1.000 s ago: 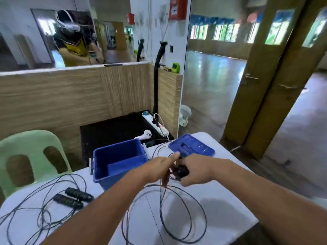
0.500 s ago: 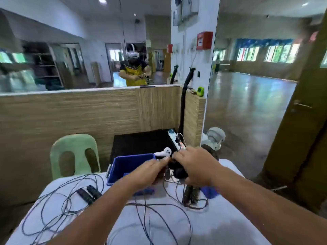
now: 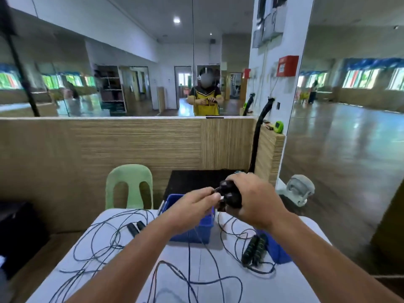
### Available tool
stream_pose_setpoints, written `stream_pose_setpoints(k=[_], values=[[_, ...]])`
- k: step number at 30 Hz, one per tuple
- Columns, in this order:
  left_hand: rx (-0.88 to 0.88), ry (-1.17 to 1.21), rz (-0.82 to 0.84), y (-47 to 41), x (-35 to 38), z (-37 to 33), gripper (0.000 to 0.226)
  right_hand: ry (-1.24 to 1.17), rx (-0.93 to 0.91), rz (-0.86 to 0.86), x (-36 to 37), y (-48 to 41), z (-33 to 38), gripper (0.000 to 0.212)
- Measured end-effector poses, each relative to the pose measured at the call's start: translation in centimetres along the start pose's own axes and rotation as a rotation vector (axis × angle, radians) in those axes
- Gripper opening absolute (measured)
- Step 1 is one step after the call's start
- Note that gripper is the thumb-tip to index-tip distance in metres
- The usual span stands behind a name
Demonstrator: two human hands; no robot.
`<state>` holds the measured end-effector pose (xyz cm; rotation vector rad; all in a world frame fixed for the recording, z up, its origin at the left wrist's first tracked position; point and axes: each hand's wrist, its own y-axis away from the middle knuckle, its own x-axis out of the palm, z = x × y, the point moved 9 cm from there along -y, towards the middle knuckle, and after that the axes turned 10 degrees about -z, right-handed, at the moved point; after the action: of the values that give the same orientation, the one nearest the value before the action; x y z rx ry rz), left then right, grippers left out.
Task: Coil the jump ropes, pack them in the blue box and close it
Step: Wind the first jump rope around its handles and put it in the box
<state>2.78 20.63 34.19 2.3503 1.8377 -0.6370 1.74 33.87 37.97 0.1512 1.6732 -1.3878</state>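
My right hand is raised above the table and grips the two black handles of a jump rope. My left hand pinches that rope's thin cord right beside the handles; the cord hangs down to the table in loose loops. The open blue box stands behind my hands, mostly hidden by them. Its blue lid lies to the right under my right forearm. A second rope's handles lie next to the lid. A third rope sprawls uncoiled at the left with its handles.
The white table holds everything. A green plastic chair stands behind its left side, before a wood-panelled half wall with mirrors. A black case sits on the floor left. A white fan is on the floor right.
My head has tilted up, so the table sits lower in view. Both hands have risen with the handles; the cord now hangs further down from them.
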Motion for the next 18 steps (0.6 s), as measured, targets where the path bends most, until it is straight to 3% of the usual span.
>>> stream_pose_setpoints(k=[8,18], values=[[0.057,-0.013,-0.056,1.0,-1.7,-1.0,0.036,-0.280,0.189,-0.109,-1.4,0.2,0.9,0.042],[0.040,0.052,-0.093,1.3,-2.4,-1.1,0.038,-0.981,0.573,-0.260,-1.7,0.6,0.8,0.011]])
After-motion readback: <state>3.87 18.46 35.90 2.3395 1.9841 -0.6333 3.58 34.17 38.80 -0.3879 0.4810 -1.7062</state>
